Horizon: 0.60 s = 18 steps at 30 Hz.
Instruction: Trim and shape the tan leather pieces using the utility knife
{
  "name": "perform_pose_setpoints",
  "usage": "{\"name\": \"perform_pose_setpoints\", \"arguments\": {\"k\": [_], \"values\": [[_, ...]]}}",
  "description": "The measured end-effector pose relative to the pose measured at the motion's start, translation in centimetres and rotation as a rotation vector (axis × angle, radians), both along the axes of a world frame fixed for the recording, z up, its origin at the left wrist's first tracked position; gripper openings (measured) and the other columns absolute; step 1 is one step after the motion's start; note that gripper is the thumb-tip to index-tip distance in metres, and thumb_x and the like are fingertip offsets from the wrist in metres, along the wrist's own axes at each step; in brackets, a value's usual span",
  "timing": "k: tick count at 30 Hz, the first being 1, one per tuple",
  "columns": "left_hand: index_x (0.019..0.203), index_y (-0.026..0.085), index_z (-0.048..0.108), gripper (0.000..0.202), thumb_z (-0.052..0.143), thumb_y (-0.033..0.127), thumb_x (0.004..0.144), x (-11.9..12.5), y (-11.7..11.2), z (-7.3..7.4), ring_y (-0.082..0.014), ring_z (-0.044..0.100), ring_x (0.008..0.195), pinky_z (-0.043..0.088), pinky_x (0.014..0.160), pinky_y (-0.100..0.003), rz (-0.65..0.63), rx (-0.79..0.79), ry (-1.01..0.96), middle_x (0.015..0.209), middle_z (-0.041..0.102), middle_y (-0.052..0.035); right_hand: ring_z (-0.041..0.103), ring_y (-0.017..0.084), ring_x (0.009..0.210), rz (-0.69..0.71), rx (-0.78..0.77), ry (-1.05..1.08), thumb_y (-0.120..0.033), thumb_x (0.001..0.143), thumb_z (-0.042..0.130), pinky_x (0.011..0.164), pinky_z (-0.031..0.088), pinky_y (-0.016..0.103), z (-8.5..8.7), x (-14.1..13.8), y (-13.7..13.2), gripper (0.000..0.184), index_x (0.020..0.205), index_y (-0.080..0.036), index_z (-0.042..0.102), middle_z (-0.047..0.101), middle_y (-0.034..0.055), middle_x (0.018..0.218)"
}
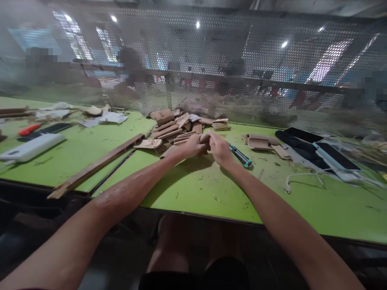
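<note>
Both my hands are closed together on a curved brown piece (204, 138) that looks like split bamboo. My left hand (193, 146) wraps its near end, and my right hand (218, 148) pinches it from the other side, hiding much of it. Right behind them is a pile of similar brown curved pieces (169, 131). A teal and black utility knife (241, 156) lies on the table just right of my right hand. Over to the right sit a few more curved pieces (261, 142).
A long wooden strip (99, 163) lies left on the green table (178, 185). Farther left are a white power strip (33, 148) and a red-handled tool (29, 129). Phones (337, 156), a black cloth (299, 147) and a white cable (305, 174) lie right. A perforated metal screen (196, 52) stands behind.
</note>
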State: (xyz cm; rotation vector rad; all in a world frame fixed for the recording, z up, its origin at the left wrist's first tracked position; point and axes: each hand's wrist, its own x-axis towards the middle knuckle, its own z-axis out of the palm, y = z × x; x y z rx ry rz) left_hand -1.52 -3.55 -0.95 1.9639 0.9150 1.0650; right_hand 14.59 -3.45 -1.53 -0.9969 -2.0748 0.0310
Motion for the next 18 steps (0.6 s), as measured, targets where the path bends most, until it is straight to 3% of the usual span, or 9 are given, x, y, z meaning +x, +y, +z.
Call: {"name": "perform_pose_setpoints", "arguments": {"k": [4,8,13,18], "values": [[0.071,0.018,0.048,0.011,0.058,0.020,0.074,-0.1,0.1,-0.3,-0.0075,0.052,0.052,0.040,0.048,-0.018,0.028,0.054,0.035,0.061,0.056,0.0041,0.059,0.026,0.127,0.030,0.042,0.014,-0.027,0.100,0.029,0.109,0.046,0.042,-0.4,0.1,0.5,0.051,0.138,-0.017,0.062,0.070,0.0131,0.129],[0.079,0.017,0.055,0.006,0.057,0.022,0.079,0.0,0.2,-0.3,-0.0087,0.059,0.057,0.048,0.055,-0.020,-0.015,0.022,0.000,0.069,0.062,0.0017,0.066,0.028,0.105,-0.073,0.012,-0.058,-0.022,0.096,0.033,0.095,0.051,0.043,-0.5,0.5,0.9,0.047,0.125,-0.015,0.069,0.075,0.0151,0.112],[0.075,0.017,0.053,0.007,0.058,0.021,0.078,0.1,-0.1,0.1,-0.0096,0.060,0.057,0.046,0.053,-0.018,0.052,0.045,0.057,0.066,0.061,0.0018,0.061,0.028,0.107,-0.105,0.123,-0.089,-0.020,0.096,0.037,0.096,0.047,0.041,0.0,0.4,0.4,0.044,0.128,-0.016,0.066,0.073,0.0149,0.114],[0.078,0.017,0.053,0.006,0.056,0.022,0.079,0.1,-0.5,0.4,-0.0091,0.061,0.058,0.048,0.054,-0.018,-0.005,0.033,0.041,0.068,0.062,0.0026,0.061,0.028,0.094,-0.182,0.056,-0.156,-0.017,0.094,0.039,0.087,0.046,0.038,0.5,0.3,-0.2,0.038,0.114,-0.014,0.071,0.073,0.0144,0.098]]}}
